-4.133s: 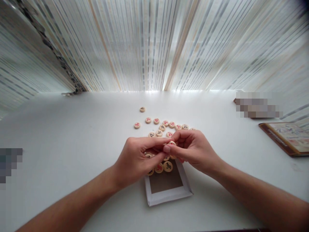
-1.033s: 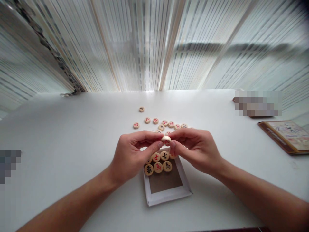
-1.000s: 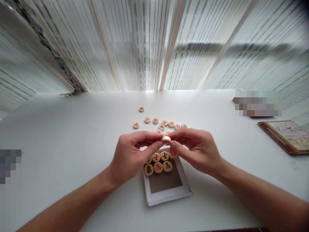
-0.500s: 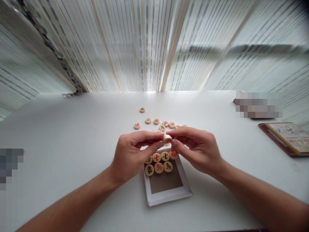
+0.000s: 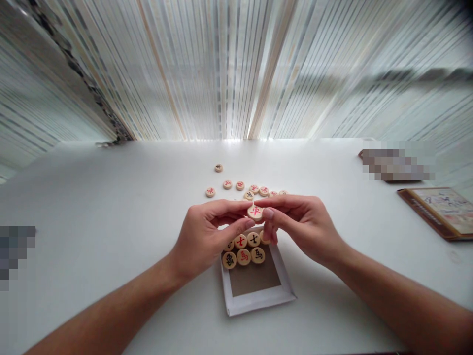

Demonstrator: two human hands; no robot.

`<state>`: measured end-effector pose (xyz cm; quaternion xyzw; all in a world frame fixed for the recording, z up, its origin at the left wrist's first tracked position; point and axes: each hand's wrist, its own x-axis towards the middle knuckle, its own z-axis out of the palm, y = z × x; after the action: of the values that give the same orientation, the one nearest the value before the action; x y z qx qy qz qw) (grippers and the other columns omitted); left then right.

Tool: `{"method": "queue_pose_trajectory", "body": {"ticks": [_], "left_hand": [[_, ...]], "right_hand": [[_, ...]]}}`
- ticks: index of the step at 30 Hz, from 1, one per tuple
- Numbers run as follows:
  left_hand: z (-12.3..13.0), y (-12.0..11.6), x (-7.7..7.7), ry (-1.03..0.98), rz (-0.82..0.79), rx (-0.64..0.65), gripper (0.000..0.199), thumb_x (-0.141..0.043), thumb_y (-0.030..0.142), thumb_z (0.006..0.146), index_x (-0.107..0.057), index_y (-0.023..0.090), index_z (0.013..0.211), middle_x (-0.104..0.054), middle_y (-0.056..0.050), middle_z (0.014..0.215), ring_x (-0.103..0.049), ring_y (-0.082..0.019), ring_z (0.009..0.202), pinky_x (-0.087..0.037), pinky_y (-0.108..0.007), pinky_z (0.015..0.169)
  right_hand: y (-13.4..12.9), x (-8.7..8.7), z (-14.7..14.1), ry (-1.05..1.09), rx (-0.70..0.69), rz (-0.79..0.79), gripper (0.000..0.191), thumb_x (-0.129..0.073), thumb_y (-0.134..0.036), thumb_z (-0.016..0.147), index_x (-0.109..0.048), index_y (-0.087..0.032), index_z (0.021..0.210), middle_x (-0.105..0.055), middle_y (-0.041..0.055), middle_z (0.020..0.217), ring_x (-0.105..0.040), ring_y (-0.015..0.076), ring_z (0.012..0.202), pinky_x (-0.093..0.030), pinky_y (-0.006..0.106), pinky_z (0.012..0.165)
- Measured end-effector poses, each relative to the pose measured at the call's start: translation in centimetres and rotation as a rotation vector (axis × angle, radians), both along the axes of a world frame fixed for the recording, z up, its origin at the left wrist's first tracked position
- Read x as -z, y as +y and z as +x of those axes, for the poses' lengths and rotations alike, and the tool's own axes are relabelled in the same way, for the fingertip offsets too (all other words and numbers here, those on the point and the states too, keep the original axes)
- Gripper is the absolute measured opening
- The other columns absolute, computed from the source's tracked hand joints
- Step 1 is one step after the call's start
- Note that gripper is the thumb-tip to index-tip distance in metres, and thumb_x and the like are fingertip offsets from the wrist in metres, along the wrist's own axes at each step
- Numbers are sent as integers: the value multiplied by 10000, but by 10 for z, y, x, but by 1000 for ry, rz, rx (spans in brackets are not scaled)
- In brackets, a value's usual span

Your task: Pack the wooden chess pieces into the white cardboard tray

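Observation:
Between the fingertips of both hands is a round wooden Chinese chess piece, its red character facing me. My left hand pinches it from the left, thumb below and fingers above. From the other side my right hand grips it with thumb and fingers. Just below them a shallow white box lies on the table. Inside it, rows of pieces with red and black characters fill the far part, including a black horse piece. My hands partly cover the back row and the box's far edge.
Several loose pieces lie beyond my hands, one black-lettered piece farthest back. At the right is a flat brown-edged box or booklet, with a blurred-out item behind it. A striped curtain hangs along the white table's far edge.
The held piece has been turned so its red character now faces me; before, mostly its pale side showed. My right fingers have shifted and now cover more of the box's back right corner.

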<state>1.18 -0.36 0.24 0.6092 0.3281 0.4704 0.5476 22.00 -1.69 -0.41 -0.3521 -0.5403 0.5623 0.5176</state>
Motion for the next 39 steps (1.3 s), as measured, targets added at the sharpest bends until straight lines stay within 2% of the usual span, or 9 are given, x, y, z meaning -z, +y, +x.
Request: {"method": "queue_pose_trajectory", "body": {"ticks": [3, 8, 16, 23, 28, 32, 36, 39], "left_hand": [[0, 0, 1, -4, -55, 29, 252, -895, 217, 868, -859, 158, 1110, -873, -77, 1048, -850, -223, 971, -706, -254, 885], [-1, 1, 1, 8, -67, 38, 254, -879, 231, 889, -849, 158, 1131, -868, -87, 1080, -844, -224, 990, -699, -268, 906], [-1, 1, -1, 51, -15, 5, 229, -867, 262, 895, -850, 144, 1091, -868, -94, 1003, -840, -218, 921, -707, -274, 826], [-1, 3, 1, 67, 29, 1, 153, -822, 221, 923, -867, 158, 1056, -866, -71, 933, -825, -180, 826, -694, -235, 766], [-2, 0, 2, 62, -6, 6, 267, -855, 228, 897, -848, 147, 1151, -871, -95, 1011, -841, -212, 882, -709, -288, 838], [-1, -1, 2, 62, 4, 33, 387, -875, 187, 865, -816, 141, 1245, -871, -86, 964, -842, -214, 874, -710, -297, 855], [0, -1, 1, 50, 21, 53, 353, -864, 155, 869, -824, 151, 1219, -871, -77, 968, -843, -205, 882, -703, -272, 852], [0, -1, 1, 52, 54, 75, 313, -844, 145, 889, -827, 161, 1201, -870, -68, 944, -847, -205, 889, -699, -265, 851]], "right_hand": [[1, 1, 1, 10, -9, -6, 178, -809, -292, 965, -873, -177, 1085, -784, 39, 641, -742, 139, 531, -620, 195, 496], [1, -2, 0, 17, -19, -2, 188, -861, -272, 916, -867, -157, 1064, -783, 36, 649, -737, 140, 534, -633, 210, 514], [0, -4, 0, -12, -12, -2, 176, -875, -269, 902, -845, -135, 1013, -776, 30, 667, -728, 129, 529, -638, 210, 518], [0, -4, -1, -47, -18, -21, 226, -896, -353, 884, -839, -140, 935, -767, 31, 623, -723, 131, 510, -619, 195, 495], [1, -3, 0, -64, -35, -64, 282, -886, -412, 888, -831, -136, 869, -767, 50, 627, -718, 142, 513, -614, 209, 491], [2, -3, 1, -30, -73, -84, 291, -881, -428, 890, -833, -143, 849, -763, 43, 635, -727, 145, 532, -611, 208, 490], [1, -4, -1, -24, -93, -115, 292, -899, -423, 868, -816, -144, 845, -749, 34, 625, -708, 138, 526, -598, 204, 480], [-1, -5, -3, -32, -99, -150, 304, -960, -388, 793, -791, -146, 866, -730, 12, 638, -662, 118, 492, -567, 199, 456]]}}
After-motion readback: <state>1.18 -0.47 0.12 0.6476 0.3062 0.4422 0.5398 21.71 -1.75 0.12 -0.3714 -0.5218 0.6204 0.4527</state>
